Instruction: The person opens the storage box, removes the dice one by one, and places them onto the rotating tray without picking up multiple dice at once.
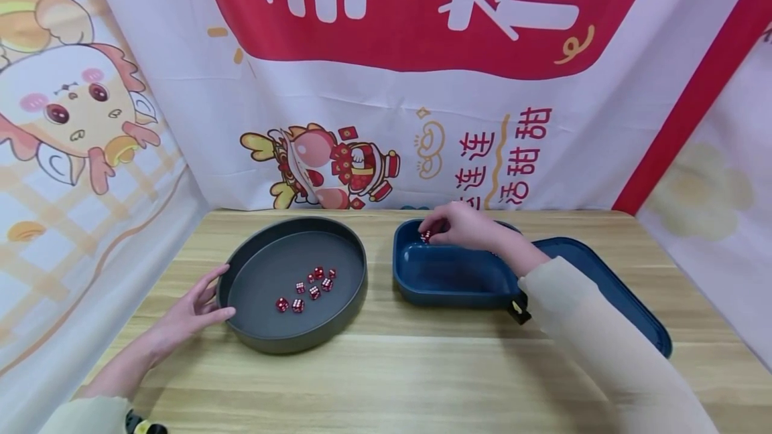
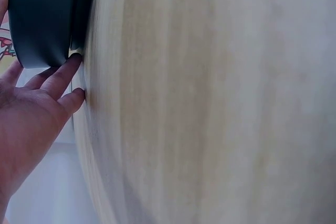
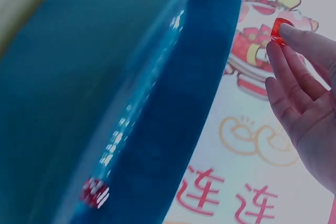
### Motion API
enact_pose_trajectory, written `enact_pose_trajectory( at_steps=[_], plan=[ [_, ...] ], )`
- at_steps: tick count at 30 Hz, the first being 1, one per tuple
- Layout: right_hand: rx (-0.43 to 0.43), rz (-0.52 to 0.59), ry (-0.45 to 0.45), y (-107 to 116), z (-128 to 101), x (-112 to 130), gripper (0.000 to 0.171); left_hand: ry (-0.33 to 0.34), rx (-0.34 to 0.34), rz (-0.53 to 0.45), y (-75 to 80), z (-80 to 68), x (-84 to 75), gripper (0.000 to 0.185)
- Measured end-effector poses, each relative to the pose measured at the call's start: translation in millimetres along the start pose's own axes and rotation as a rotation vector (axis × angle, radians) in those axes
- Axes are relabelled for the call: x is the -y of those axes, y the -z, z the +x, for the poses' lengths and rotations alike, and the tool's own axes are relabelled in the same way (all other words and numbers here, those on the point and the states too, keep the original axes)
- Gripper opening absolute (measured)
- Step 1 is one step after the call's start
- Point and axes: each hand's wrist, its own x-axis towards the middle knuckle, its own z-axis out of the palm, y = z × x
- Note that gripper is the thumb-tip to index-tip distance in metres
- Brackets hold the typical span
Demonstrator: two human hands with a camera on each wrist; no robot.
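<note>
A round dark grey pan (image 1: 265, 233) stands at the left of the table, with several red dice (image 1: 314, 292) grouped on its floor. My left hand (image 1: 191, 313) rests against the pan's left side, its fairly straight fingers touching the outer wall; in the left wrist view the fingertips lie low by the tabletop. Over the left part of a blue rectangular container (image 1: 458, 300), my right hand (image 1: 461, 225) pinches a red die (image 3: 281, 30) between thumb and fingertips. Another red die (image 3: 95, 191) lies inside the container. My forearm hides part of the container's right side.
A dark blue lid-like tray (image 1: 639, 310) lies to the right, partly under my right sleeve (image 1: 594, 323). The wooden table (image 1: 386, 380) ends at a printed cloth (image 1: 326, 99) hanging behind it, with more cloth at both sides.
</note>
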Motion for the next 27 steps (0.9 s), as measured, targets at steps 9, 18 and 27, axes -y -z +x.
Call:
enact_pose_trajectory(
  at_steps=[9,18,27],
  plan=[
    [-0.017,0.052,0.014,-13,29,17,0.021,-0.006,-0.003,-0.001,0.1,0.4,0.6,0.088],
    [0.008,0.107,0.039,-35,55,28,0.019,-0.011,0.006,0.003,0.2,-0.2,-0.3,0.087],
    [0.059,0.077,0.06,-66,76,56,0.021,-0.011,0.005,0.005,0.4,0.2,0.0,0.087]
  ],
)
